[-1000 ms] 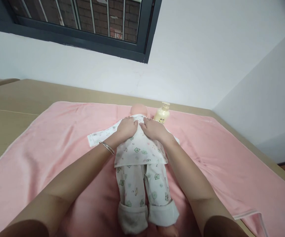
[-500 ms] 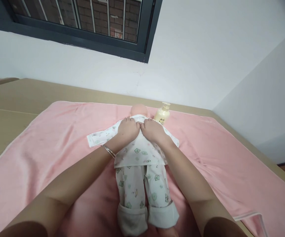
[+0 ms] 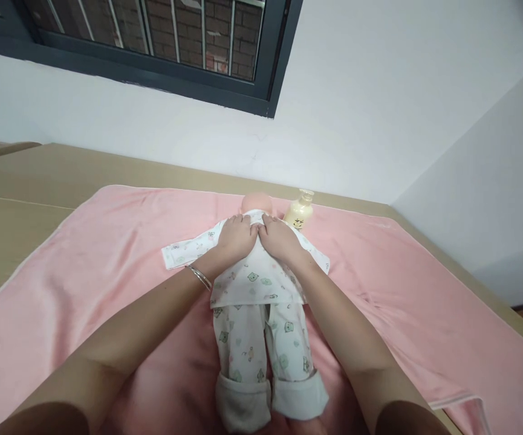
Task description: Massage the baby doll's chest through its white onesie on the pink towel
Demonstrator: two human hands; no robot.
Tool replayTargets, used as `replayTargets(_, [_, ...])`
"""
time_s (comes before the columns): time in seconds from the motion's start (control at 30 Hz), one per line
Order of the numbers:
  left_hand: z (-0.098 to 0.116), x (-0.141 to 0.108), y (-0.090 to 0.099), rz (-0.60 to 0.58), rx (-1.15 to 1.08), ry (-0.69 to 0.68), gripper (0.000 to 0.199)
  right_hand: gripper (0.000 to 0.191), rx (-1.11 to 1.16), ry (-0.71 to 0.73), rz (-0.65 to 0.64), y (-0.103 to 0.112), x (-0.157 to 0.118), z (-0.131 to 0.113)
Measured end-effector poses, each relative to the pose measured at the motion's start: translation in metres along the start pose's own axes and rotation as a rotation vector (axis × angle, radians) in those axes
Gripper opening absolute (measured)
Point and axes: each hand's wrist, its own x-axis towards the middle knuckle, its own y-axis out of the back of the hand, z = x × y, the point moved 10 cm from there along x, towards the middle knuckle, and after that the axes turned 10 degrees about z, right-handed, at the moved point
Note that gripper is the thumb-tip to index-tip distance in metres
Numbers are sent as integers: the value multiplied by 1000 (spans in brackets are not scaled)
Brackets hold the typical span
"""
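A baby doll [image 3: 256,202] lies lengthwise before me, its bald head at the far end. It wears a white printed shirt [image 3: 253,284] and matching trousers [image 3: 245,341] with thick turned-up cuffs. On the upper part of the shirt rests my left hand [image 3: 237,237], palm down, fingers pointing away over the shoulder; a silver bangle [image 3: 199,277] circles that wrist. Beside it my right hand [image 3: 279,237] lies the same way, the two thumbs meeting at the middle. Both hands look open, though the fingertips are partly hidden.
Under the doll spreads a pink blanket [image 3: 120,272] on a wooden surface [image 3: 29,178]. A cream pump bottle [image 3: 300,209] stands right of the doll's head. Behind are a white wall [image 3: 334,109] and a dark-framed window [image 3: 152,69] with bars.
The view has shifted very slightly. Both hands stay in the same place on the doll's shirt, and the doll has not visibly moved.
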Motion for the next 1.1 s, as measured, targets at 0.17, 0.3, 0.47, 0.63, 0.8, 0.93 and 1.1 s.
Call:
replayTargets(0.17, [4, -4, 2, -34, -7, -8, 41, 42, 10, -34, 17, -2, 1, 2])
replayTargets(0.3, [-6, -1, 1, -63, -10, 50, 46, 46, 25, -32, 11, -4, -8, -7])
replayTargets(0.47, [-6, -4, 1, -72, 8, 81, 49, 51, 93, -60, 10, -10, -1, -1])
replayTargets(0.63, [-10, -2, 13, -82, 19, 104, 47, 53, 170, -36, 45, 2, 3, 1])
replayTargets(0.8, [-35, 9, 48, -62, 53, 222, 43, 53, 154, -14, 153, 16, -6, -11])
replayTargets(0.93, [-44, 11, 74, -44, 32, 278, 49, 50, 117, 27, 94, 6, -11, -26])
replayTargets(1.1, [-39, 7, 89, -8, -65, 265, 54, 48, 116, 28, 189, 20, -14, -29])
